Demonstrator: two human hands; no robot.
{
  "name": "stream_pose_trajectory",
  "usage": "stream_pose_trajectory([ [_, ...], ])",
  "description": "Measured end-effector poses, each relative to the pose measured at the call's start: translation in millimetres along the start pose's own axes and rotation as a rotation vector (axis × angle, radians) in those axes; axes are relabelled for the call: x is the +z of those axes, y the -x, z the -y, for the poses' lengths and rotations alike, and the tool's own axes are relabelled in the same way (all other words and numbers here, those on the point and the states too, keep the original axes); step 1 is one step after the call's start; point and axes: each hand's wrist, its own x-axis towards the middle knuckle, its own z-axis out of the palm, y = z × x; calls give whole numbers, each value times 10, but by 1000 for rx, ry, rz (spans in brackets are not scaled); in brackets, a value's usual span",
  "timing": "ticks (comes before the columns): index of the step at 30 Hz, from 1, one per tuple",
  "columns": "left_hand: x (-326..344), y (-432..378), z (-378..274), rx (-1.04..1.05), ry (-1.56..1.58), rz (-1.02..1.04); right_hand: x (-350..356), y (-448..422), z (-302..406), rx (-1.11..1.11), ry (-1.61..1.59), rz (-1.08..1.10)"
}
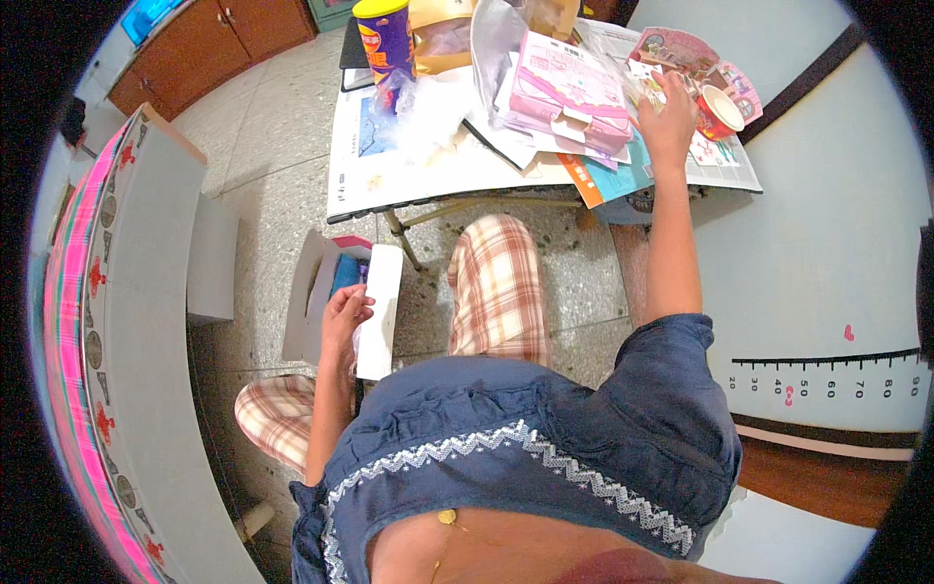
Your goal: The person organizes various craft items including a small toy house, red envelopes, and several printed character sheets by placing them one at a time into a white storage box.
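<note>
My right hand [670, 120] reaches over the right side of the table, palm down with thumb and fingers apart. Just beyond its fingertips are small white printed pieces [645, 70] and a pink printed cardboard stand-up [675, 47]. A red paper cup [719, 113] with a pale rim stands right beside that hand. My left hand [346, 314] is low on the left, fingers curled, at the open white cardboard box [303, 306]. Its fingertips are by the box's raised flap [381, 310]; whether they pinch anything is unclear. Inside the box lies something blue [346, 273].
On the paper-covered folding table [350, 164] are a pink carton [569, 91], crumpled clear plastic [430, 109], a purple snack canister [385, 44] with a yellow lid, a gold pouch [441, 33] and an orange-and-teal booklet [609, 175]. A bed [146, 292] runs along the left.
</note>
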Motion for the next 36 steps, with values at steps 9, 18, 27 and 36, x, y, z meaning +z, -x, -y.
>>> stream_pose_trajectory([
  [9, 142, -29, -97, -14, -45, 31, 16, 187, 303, -197, -385, 466],
  [18, 333, -134, -213, 98, -152, 155, 119, 338, 222, -101, -462, 481],
  [27, 1835, -310, -1583, 506, -194, 625, -61, 418, 303, -238, -352, 480],
  [36, 2733, -1191, -1833, 251, -234, 452, -75, 355, 227, -242, -379, 553],
])
